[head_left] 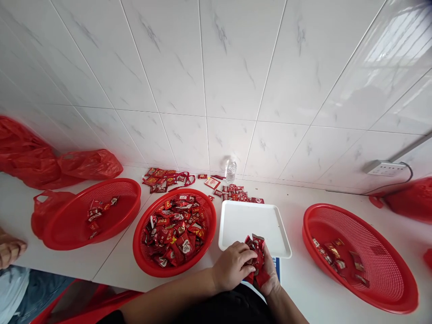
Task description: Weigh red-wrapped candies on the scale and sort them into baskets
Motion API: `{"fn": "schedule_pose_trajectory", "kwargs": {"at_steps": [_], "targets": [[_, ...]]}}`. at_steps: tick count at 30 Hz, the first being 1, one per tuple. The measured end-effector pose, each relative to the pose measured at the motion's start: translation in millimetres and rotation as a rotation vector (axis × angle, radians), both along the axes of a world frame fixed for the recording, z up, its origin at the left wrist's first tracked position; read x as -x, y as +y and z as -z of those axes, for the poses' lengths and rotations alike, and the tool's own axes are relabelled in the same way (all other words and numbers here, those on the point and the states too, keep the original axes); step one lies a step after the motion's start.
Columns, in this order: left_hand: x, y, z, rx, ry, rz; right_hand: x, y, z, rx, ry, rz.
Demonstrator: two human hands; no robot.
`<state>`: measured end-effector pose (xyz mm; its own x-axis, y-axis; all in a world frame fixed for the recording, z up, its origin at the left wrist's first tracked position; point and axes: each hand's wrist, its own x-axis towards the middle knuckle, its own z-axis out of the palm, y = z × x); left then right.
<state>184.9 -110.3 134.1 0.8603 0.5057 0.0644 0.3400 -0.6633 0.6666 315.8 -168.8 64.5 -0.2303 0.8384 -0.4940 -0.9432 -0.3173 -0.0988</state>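
Note:
Both hands meet just in front of the white tray (251, 222), around several red wrapped candies (257, 252). My right hand (270, 275) cups the candies from the right side and below. From the left, my left hand (231, 266) closes its curled fingers over them. The individual packets overlap, and my fingers hide part of them. To the left of my hands stands a red basket (137, 243) heaped with red wrapped candies (178, 229). Beneath my hands, a blue edge of something (277, 266) shows by the tray.
Another red basket (401, 270) at right and one (59, 231) at left each hold a few candies. Loose packets (238, 193) and a clear bottle (231, 171) lie along the tiled wall. Red bags (91, 163), a power strip (387, 168) and another person's hand (11, 247) are at the sides.

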Motion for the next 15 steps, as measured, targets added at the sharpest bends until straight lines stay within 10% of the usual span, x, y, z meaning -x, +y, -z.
{"fn": "schedule_pose_trajectory", "kwargs": {"at_steps": [15], "targets": [[4, 6, -7.6, 0.208, -0.202, -0.184, 1, 2, -9.7, -0.026, 0.062, 0.014]]}}
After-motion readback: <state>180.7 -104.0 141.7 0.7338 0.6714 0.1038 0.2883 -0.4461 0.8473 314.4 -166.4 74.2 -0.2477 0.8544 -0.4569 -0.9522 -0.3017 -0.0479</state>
